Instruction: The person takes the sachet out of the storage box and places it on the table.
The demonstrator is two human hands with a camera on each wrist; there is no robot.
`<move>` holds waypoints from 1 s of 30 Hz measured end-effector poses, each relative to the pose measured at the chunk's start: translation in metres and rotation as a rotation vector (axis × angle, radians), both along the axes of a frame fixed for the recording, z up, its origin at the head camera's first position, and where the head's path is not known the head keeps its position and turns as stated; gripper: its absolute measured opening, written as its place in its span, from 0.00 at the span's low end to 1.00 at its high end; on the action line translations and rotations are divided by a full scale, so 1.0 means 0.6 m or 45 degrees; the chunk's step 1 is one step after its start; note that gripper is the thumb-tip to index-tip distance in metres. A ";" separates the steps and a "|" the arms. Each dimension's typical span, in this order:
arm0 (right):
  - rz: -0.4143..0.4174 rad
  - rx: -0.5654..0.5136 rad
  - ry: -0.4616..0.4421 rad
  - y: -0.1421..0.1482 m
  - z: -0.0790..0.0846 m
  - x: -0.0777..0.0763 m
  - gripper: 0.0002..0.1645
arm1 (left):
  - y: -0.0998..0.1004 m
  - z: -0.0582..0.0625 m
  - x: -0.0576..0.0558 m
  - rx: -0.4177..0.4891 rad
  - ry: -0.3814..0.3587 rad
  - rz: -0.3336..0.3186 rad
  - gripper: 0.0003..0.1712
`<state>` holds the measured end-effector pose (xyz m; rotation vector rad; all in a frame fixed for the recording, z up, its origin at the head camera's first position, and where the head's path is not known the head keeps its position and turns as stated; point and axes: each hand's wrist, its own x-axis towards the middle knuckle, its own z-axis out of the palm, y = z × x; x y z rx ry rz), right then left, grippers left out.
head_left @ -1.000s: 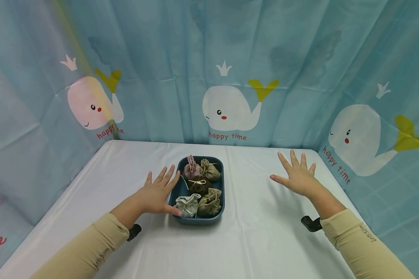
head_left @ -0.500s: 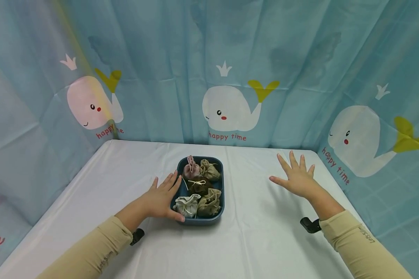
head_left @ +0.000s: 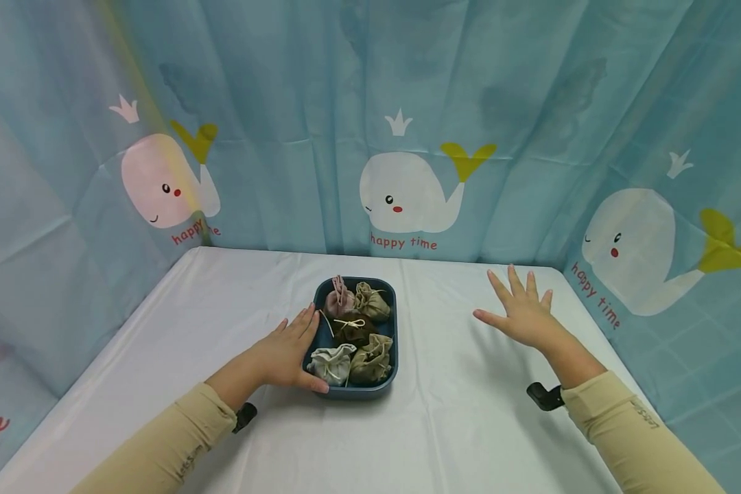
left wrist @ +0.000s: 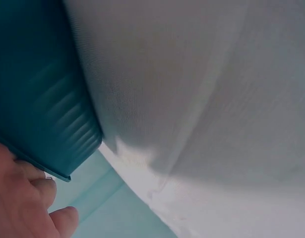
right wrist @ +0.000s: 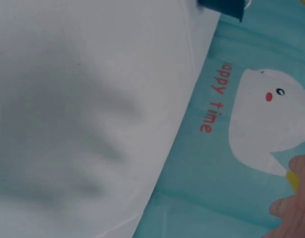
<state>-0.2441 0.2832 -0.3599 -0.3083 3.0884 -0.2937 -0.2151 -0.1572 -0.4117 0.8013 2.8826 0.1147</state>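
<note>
A dark blue tub (head_left: 359,393) stands on the table, holding several small drawstring pouches. At its far end are a pink pouch (head_left: 339,302) and an olive one (head_left: 373,304). A dark brown pouch (head_left: 353,332) with a pale bow lies in the middle, and a pale grey pouch (head_left: 331,364) and a khaki pouch (head_left: 370,361) are nearest. My left hand (head_left: 284,353) rests along the tub's left rim with nearly straight fingers; its fingertips show beside the rim in the left wrist view. Well right of the tub, my right hand (head_left: 523,317) hovers above the table, fingers spread, holding nothing.
A white cloth (head_left: 451,412) covers the table. Blue curtains (head_left: 272,192) printed with whales close off the back and both sides. A black wrist mount (head_left: 545,396) sticks out from the right sleeve, and another (head_left: 245,416) from the left.
My left hand has come down and slightly nearer onto the tub's left rim, its fingers drawing closer together. The right hand has drifted slightly left. Tub and pouches stay put.
</note>
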 end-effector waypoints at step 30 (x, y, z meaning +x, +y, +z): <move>0.201 -0.308 -0.011 -0.102 0.035 -0.017 0.51 | 0.001 0.009 0.005 -0.026 0.002 -0.016 0.78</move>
